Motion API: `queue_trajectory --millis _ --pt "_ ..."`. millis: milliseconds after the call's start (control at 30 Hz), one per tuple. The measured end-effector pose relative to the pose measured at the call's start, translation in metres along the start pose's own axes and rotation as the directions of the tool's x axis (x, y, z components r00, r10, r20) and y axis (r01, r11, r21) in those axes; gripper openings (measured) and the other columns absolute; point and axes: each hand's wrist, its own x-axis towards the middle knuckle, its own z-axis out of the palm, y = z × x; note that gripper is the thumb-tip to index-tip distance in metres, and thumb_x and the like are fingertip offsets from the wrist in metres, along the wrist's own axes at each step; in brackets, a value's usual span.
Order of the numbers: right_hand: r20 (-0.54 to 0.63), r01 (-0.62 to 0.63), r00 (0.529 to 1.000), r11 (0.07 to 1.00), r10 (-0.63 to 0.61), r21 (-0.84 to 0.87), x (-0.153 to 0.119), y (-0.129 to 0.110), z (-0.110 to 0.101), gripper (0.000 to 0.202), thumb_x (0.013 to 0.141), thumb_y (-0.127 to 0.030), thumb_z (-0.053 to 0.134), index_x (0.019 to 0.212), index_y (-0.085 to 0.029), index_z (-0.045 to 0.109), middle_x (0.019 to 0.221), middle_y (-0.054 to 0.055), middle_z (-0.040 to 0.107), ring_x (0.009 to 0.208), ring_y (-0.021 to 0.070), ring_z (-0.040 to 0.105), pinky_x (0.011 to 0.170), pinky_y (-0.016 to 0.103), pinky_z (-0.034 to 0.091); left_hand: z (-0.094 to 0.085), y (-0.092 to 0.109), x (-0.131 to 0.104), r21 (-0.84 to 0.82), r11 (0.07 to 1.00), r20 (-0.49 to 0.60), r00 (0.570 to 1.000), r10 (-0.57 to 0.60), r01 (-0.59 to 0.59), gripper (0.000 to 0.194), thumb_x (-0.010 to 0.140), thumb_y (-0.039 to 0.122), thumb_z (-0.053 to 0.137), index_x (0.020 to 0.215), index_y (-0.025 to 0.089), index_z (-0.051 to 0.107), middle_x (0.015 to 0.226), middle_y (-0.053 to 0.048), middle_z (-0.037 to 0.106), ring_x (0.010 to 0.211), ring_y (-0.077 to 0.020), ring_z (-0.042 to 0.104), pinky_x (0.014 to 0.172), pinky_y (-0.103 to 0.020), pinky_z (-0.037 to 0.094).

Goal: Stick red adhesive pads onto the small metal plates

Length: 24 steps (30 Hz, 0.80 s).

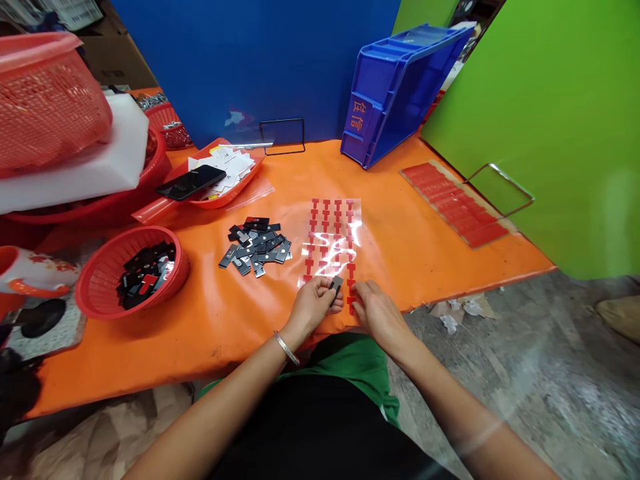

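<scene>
thumb and fingers of my left grip (pixel 317 297) were closed on a small dark piece (pixel 337 285), which stood tilted in them with its far end poking out. it lay on the inner side of that grip, facing my right grip (pixel 377 308) and a short gap away from it. the right one was turned inward, its fingertips at a red t-shaped sticker (pixel 352 301); whether they pinched it or only touched it, i could not tell.

that sticker belonged to a column running down the right side of a clear, shiny sheet (pixel 332 213), whose near end reached in between my two grips. more red t-shapes stood on it in rows, straight ahead of me on the orange bench (pixel 200 333).

just left of the sheet, beyond my left grip, lay a loose heap of dark pieces (pixel 257 243) like the one i held. farther left, a round red basket (pixel 150 303) contained more of them, one showing a red t-shape on top. behind the heap, a phone (pixel 195 182) rested across a red scoop (pixel 155 210) filled with white papers (pixel 233 165). a blue bin (pixel 365 123) leaned at the back, and a red-covered panel (pixel 450 200) lay well off to my right.
</scene>
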Motion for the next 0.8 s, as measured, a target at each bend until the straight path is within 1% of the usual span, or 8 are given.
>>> queue_trajectory --millis 67,167,300,367,467,533,667,800 --pt "-0.046 0.019 0.999 1.0 -0.02 -0.025 -0.007 -0.002 0.004 0.013 0.084 -0.014 0.049 0.087 -0.018 0.061 0.087 0.007 0.056 0.068 0.0157 0.053 0.06 0.026 0.039 -0.001 -0.002 0.002 0.015 1.0 0.011 1.0 0.002 -0.002 0.014 0.079 0.018 0.065 0.083 0.013 0.052 0.07 -0.005 0.067 0.061 -0.0111 0.065 0.063 -0.026 0.056" --pt "-0.099 0.06 0.993 0.997 -0.065 -0.046 -0.012 -0.002 0.012 0.019 0.088 -0.016 0.046 0.079 -0.018 0.062 0.083 0.008 0.057 0.074 0.0187 0.054 0.064 0.027 0.041 -0.003 -0.002 0.004 0.033 0.999 0.041 0.999 0.0 -0.001 0.012 0.08 0.016 0.062 0.081 0.013 0.05 0.071 -0.004 0.067 0.06 -0.0105 0.065 0.062 -0.025 0.056" --pt "-0.154 0.091 0.983 0.993 -0.101 -0.072 -0.01 0.0 0.017 0.018 0.085 -0.012 0.045 0.076 -0.017 0.059 0.079 0.008 0.055 0.076 0.021 0.053 0.068 0.03 0.043 -0.002 -0.001 0.004 0.087 0.996 0.038 0.999 0.001 -0.004 0.01 0.082 0.015 0.06 0.08 0.013 0.05 0.071 -0.004 0.067 0.059 -0.0097 0.065 0.061 -0.024 0.055" --pt "-0.172 0.096 0.98 0.995 -0.102 -0.038 -0.009 0.001 0.017 0.016 0.082 -0.01 0.044 0.074 -0.018 0.057 0.078 0.007 0.054 0.074 0.0204 0.053 0.067 0.031 0.043 -0.001 -0.002 0.004 0.119 0.993 0.017 1.0 0.003 -0.005 0.009 0.082 0.014 0.059 0.081 0.013 0.05 0.073 -0.005 0.067 0.059 -0.0105 0.065 0.062 -0.025 0.056" --pt "-0.183 0.104 0.98 0.988 -0.082 0.112 -0.008 0.003 0.011 0.012 0.077 -0.01 0.047 0.071 -0.019 0.053 0.075 0.005 0.053 0.069 0.0179 0.052 0.064 0.029 0.043 -0.001 -0.003 0.004 0.163 0.987 -0.001 1.0 0.009 -0.009 0.005 0.084 0.012 0.055 0.082 0.013 0.051 0.074 -0.007 0.068 0.061 -0.012 0.066 0.063 -0.028 0.057" --pt "-0.156 0.093 0.986 0.962 -0.054 0.256 -0.009 0.005 0.003 0.011 0.075 -0.012 0.049 0.068 -0.02 0.051 0.071 0.003 0.054 0.065 0.0161 0.052 0.062 0.028 0.043 -0.001 -0.003 0.004 0.193 0.981 -0.008 1.0 0.018 -0.016 0.004 0.084 0.011 0.054 0.082 0.014 0.051 0.074 -0.007 0.068 0.062 -0.0123 0.066 0.064 -0.028 0.057" --pt "-0.02 -0.02 0.999 0.838 0.037 0.545 -0.014 0.014 -0.02 0.006 0.074 -0.019 0.054 0.069 -0.02 0.055 0.068 0.001 0.059 0.063 0.0149 0.055 0.059 0.026 0.044 -0.001 -0.005 0.004 0.229 0.973 -0.026 0.999 0.036 -0.029 0.003 0.084 0.011 0.054 0.083 0.014 0.052 0.074 -0.007 0.068 0.06 -0.0119 0.066 0.062 -0.028 0.056" --pt "-0.035 -0.105 0.983 0.698 0.183 0.709 -0.015 0.019 -0.035 0.008 0.072 -0.027 0.061 0.073 -0.019 0.061 0.072 0.003 0.064 0.066 0.0156 0.059 0.059 0.026 0.046 0.0 -0.008 0.007 0.207 0.978 -0.032 0.999 0.039 -0.031 0.003 0.084 0.01 0.054 0.083 0.013 0.053 0.072 -0.007 0.068 0.058 -0.0113 0.065 0.06 -0.026 0.056"
